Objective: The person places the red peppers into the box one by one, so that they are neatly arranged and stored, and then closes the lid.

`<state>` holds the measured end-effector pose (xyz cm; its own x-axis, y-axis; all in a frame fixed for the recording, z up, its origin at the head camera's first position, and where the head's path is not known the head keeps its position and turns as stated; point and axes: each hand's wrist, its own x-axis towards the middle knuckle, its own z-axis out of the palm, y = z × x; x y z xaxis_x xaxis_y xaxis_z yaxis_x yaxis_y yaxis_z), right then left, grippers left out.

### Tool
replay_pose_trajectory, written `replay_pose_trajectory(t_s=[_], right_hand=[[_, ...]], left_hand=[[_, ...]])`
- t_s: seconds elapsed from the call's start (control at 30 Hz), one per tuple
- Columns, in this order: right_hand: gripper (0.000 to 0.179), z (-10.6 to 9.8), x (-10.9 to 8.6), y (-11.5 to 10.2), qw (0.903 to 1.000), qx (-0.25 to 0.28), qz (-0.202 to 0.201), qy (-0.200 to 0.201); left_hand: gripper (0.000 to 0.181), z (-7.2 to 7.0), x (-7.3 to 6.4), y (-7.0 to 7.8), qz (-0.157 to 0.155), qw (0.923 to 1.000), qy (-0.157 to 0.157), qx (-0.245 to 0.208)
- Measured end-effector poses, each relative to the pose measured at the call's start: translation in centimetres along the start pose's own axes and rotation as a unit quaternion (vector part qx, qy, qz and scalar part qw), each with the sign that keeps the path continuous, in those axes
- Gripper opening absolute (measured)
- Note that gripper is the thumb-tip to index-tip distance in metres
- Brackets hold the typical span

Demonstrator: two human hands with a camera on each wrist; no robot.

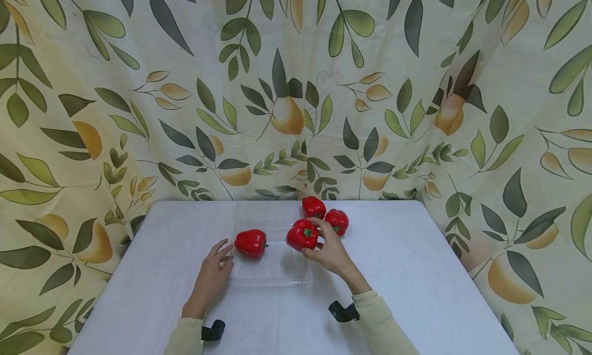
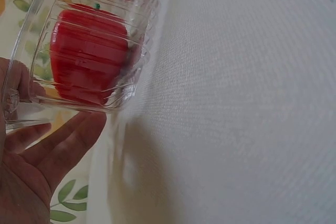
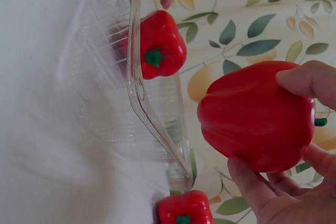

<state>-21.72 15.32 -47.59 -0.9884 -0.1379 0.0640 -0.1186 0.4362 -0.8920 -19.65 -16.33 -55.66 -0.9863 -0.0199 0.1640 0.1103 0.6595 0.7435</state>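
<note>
Clock faces per head view. Right hand (image 1: 330,249) grips a glossy red bell pepper with green stem (image 1: 301,235), thumb one side, fingers the other; hand at the pepper's 4 o'clock. Held pepper is lifted, apart from the container below, over the 3 o'clock side of the clear, ribbed plastic container (image 1: 273,281). Its stem end faces the head camera.

Left hand (image 1: 214,275) at the container's 8 o'clock, fingers fairly straight and spread, touching its side wall; not wrapped round a pepper. Second red bell pepper (image 1: 251,243) lies on its side inside the container, 9 o'clock half, stem pointing about 3.

Two more, outside on the table: a blocky red bell pepper (image 1: 313,207) at the held one's 1 o'clock, a rounded red bell pepper (image 1: 336,221) at its 2. Side by side; can't tell if touching.

White cloth-covered table (image 1: 407,293). Cream curtain with green leaves and orange fruit (image 1: 361,98) past the table's 12 o'clock edge. Pale yellow-green sleeves (image 1: 381,314), black curved wrist mounts (image 1: 344,311).
</note>
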Motion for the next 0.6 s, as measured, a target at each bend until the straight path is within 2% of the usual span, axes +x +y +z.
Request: replay_pose_trajectory(t_s=[0.33, 0.6], right_hand=[[0.085, 0.18, 0.19, -0.09, 0.9999, 0.011, 0.005, -0.002], [0.088, 0.72, 0.25, 0.26, 0.9988, 0.047, 0.002, -0.007]], left_hand=[[0.041, -0.1, 0.0, 0.09, -0.003, 1.0, -0.002, -0.002], [0.041, -0.12, -0.04, 0.23, -0.001, 1.0, -0.006, 0.0]])
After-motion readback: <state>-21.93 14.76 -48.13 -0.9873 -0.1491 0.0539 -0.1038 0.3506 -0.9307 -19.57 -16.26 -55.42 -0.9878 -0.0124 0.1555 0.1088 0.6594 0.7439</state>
